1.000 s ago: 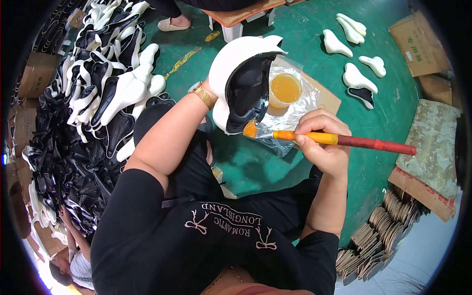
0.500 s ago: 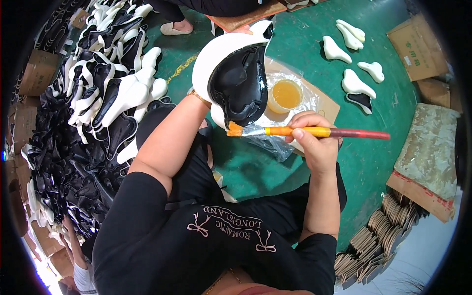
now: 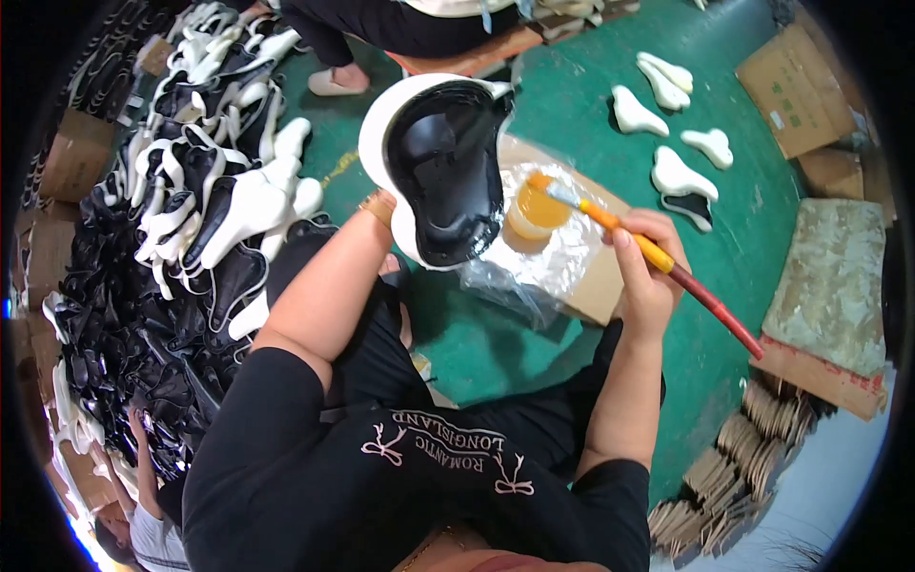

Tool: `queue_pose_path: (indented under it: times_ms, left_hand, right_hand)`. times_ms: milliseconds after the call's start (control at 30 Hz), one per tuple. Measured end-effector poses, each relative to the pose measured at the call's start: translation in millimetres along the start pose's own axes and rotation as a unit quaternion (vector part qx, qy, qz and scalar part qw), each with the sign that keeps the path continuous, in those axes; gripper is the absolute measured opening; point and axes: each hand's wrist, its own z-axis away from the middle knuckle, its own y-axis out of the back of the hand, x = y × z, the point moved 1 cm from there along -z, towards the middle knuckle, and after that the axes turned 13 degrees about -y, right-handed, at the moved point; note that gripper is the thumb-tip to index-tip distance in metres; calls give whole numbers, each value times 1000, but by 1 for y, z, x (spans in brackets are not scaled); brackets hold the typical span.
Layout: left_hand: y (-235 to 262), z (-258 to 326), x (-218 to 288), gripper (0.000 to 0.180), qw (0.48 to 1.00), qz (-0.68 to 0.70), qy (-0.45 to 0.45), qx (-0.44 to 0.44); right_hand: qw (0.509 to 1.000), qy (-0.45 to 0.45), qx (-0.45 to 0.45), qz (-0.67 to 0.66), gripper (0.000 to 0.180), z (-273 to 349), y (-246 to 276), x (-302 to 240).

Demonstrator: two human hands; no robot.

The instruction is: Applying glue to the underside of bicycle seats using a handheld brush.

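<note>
In my left hand (image 3: 383,203) is a bicycle saddle (image 3: 376,143), tilted up with its glossy black hollow underside toward me and its white padded edge around it. Most of the left fingers are hidden behind the saddle. My right hand (image 3: 650,272) grips a paintbrush (image 3: 600,215) with a yellow and red handle. The brush's orange bristles are at the mouth of a translucent cup (image 3: 531,229) of amber liquid. That cup stands on clear plastic film (image 3: 572,255) spread over a cardboard sheet (image 3: 602,292), just right of the saddle.
A large heap of white saddle covers (image 3: 253,195) and black saddle shells (image 3: 143,324) lies at left. Several white saddle pieces (image 3: 681,176) rest on the green floor. Cardboard boxes (image 3: 796,91) and stacked cardboard pieces (image 3: 724,467) line the right. Other people sit ahead and at lower left.
The brush has moved from the saddle's lower edge up and right to the cup, its bristles now at the liquid. The saddle has turned, showing more of its black underside.
</note>
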Motion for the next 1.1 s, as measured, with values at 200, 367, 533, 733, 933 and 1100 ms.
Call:
queue_pose_path:
  times_ms: [200, 367, 533, 733, 933, 1100]
  left_hand:
    - [-6, 18, -9, 50, 973, -210, -66, -62]
    - [-12, 39, 16, 65, 920, -361, -143, -61]
    - [-43, 38, 76, 62, 795, -559, -225, -70]
    - [-23, 48, 108, 43, 609, -743, -276, -27]
    - [-27, 48, 92, 46, 565, -789, -226, -90]
    - [-38, 45, 79, 45, 537, -801, -246, -96]
  right_hand:
    - [960, -248, -78, -100, 10, 7, 13, 26]
    - [988, -156, 16, -9, 12, -8, 6, 33]
    - [984, -128, 113, -44, 12, -9, 50, 24]
    - [986, -153, 69, 8, 11, -21, 36, 42]
    - [974, -120, 42, 185, 16, -21, 18, 64]
    - [971, -126, -10, 204, 15, -20, 4, 80]
